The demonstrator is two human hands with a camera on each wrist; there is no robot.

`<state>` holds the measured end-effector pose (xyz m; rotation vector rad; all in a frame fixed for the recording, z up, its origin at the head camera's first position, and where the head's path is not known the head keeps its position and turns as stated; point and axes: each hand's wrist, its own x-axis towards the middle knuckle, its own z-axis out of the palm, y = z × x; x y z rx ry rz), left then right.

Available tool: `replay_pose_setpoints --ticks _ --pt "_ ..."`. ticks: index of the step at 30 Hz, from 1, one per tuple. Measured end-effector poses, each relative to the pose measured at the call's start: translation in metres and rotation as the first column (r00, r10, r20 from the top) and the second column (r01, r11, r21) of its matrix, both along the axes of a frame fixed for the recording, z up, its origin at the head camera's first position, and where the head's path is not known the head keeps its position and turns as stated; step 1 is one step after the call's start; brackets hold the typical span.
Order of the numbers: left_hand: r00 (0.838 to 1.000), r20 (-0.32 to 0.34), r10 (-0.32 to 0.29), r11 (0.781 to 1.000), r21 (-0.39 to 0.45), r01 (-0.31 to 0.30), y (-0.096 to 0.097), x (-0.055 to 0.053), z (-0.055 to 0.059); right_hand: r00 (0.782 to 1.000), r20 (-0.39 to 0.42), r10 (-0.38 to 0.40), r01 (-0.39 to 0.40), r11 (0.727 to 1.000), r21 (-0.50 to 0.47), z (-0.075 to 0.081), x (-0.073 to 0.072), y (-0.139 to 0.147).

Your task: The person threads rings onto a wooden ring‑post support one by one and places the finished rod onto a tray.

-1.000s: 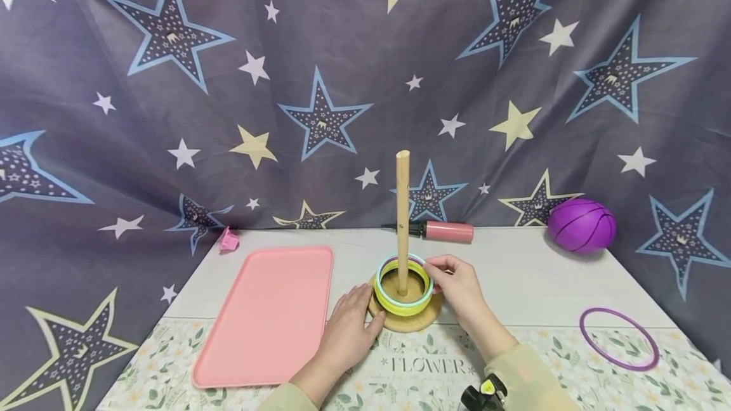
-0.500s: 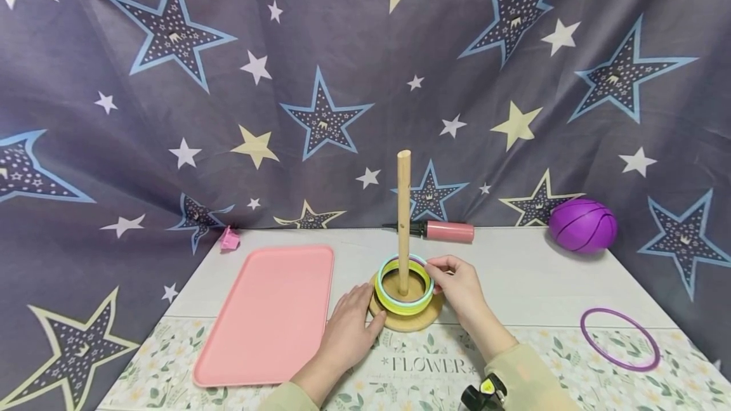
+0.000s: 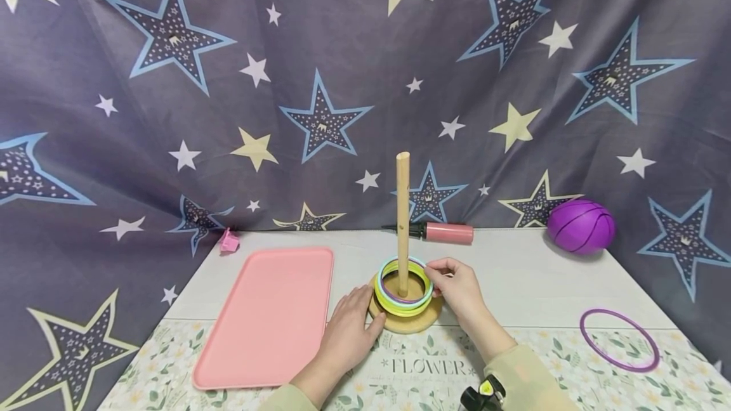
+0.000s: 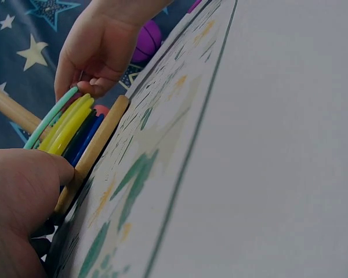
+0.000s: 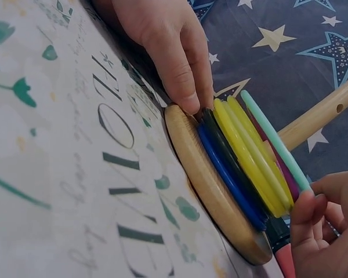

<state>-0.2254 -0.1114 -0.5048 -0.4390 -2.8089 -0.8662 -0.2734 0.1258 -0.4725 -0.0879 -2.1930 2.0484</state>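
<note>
A wooden peg stands upright on a round wooden base. Stacked around the peg are a blue ring, a dark ring, yellow rings, a purple ring and a turquoise ring on top. My right hand pinches the turquoise ring's right edge between thumb and fingertips. At the base's left edge, my left hand rests with fairly straight fingers, its thumb touching the rim. The right wrist view shows the turquoise ring tilted, its far end closer to the stack.
Left of the base lies a pink tray. Another purple ring lies on the table at right. Behind are a pink hand pump, a purple ball and a small pink item against the starred curtain.
The turquoise ring has shifted slightly at the top of the stack. More of the purple ring shows inside its front edge. Both hands have hardly moved.
</note>
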Motion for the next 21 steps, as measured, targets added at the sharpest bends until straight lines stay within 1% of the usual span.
replay_pose_setpoints --ticks 8,21 --pt "1.0 0.006 -0.002 1.0 0.0 0.002 -0.0008 0.0003 -0.0001 1.0 -0.007 0.001 -0.001 1.0 0.003 0.0002 0.0008 -0.0009" --pt "1.0 -0.008 -0.002 1.0 0.003 0.002 -0.0026 0.0006 -0.0007 1.0 -0.003 -0.001 0.001 1.0 -0.01 0.0016 0.0017 -0.0028"
